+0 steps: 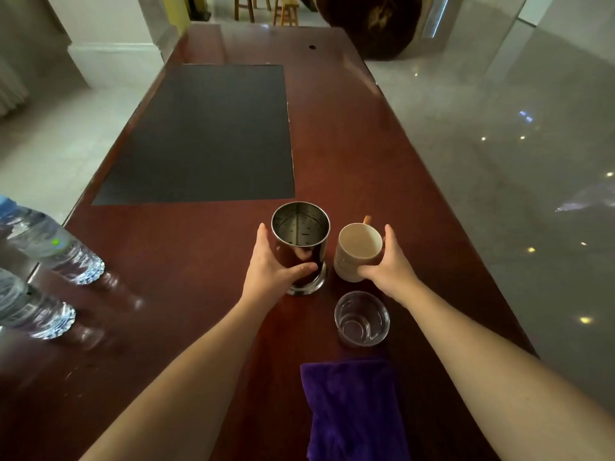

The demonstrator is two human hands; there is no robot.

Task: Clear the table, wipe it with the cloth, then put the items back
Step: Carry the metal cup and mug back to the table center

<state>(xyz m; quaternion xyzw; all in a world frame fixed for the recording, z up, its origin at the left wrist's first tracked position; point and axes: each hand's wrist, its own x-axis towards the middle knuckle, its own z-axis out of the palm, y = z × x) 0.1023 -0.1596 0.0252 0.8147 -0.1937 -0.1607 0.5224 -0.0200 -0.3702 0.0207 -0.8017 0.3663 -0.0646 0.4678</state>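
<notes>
A shiny steel cylinder holder (301, 227) stands on the dark red wooden table (186, 247); my left hand (271, 264) grips its lower body, thumb across the front. Right beside it stands a cream mug (357, 247) with a brown handle at the back, and my right hand (387, 264) wraps round its right side. An empty clear glass (362, 319) stands just in front of the mug. A folded purple cloth (354, 410) lies at the near edge, between my forearms.
Two plastic water bottles (56, 251) (30, 307) stand at the table's left edge. A large black mat (213, 134) covers the table's middle. Shiny tiled floor lies to the right, and wooden stools (266, 8) and a dark round object (369, 24) are beyond the far end.
</notes>
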